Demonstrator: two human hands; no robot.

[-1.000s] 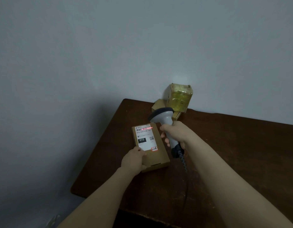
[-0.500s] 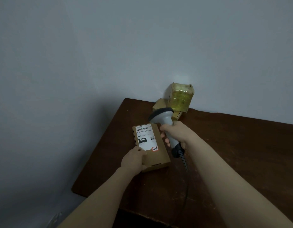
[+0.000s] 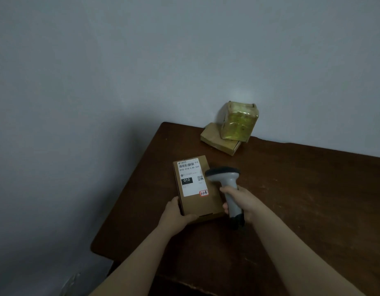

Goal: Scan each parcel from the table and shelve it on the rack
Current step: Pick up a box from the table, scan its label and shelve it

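A flat brown cardboard parcel (image 3: 203,204) with a white shipping label and a small red-edged sticker lies on the dark wooden table (image 3: 291,210). My left hand (image 3: 176,214) grips its near left corner. My right hand (image 3: 241,202) grips the handle of a grey barcode scanner (image 3: 224,175), whose dark head sits just right of the label. At the table's far edge against the wall, a parcel wrapped in yellowish tape (image 3: 239,122) leans on a flat brown box (image 3: 219,139).
A plain grey wall stands behind and to the left of the table. The table's left edge (image 3: 125,199) runs diagonally, with floor below it. The scanner's black cable hangs near my right wrist. No rack is in view.
The red scan line on the label has gone out. My right hand has drawn the scanner back and to the right, off the label. The left hand still holds the parcel.
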